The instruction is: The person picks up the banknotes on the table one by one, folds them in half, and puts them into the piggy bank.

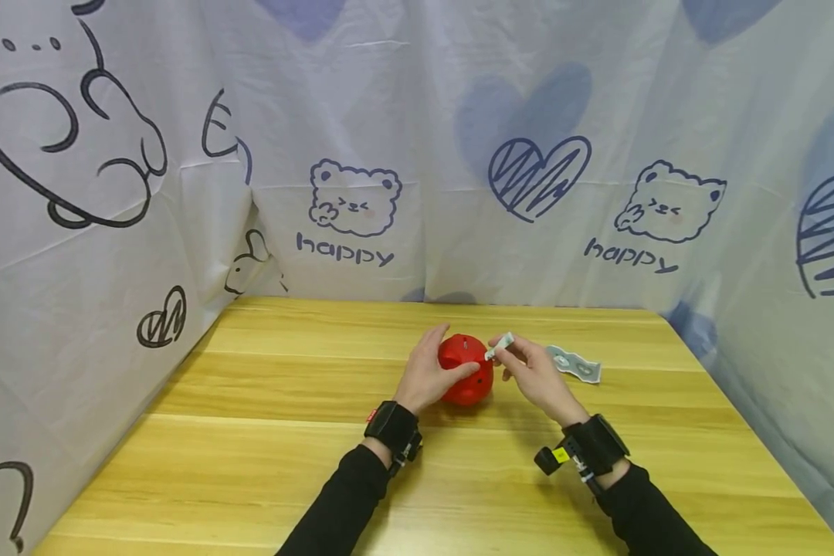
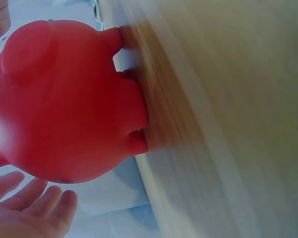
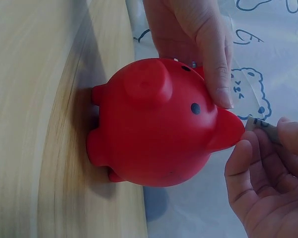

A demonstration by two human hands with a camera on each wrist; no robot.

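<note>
The red piggy bank is stood upright on the table, its snout turned toward the wearer of the cameras; it is steadied from the left by the left hand, whose fingers are set about the flank while the thumb is laid on top of the head, its tip near an ear; by the right hand a narrow folded note is pinched between thumb and fingers, its end held just beside that same ear; whether ear and paper are touching cannot be told; a second note, slightly wavy, is laid on the table near the right hand.

The step in hand is judged to be the bringing of the folded note to the bank, with insertion not yet made; a small mark is seen on top and may be the slot, though it is too small to be read surely. For the next move, the note would need to be carried over the top, lined up and fed in without being buckled; the rounded bank would best be held firm, since it could be rocked by the push.
</note>
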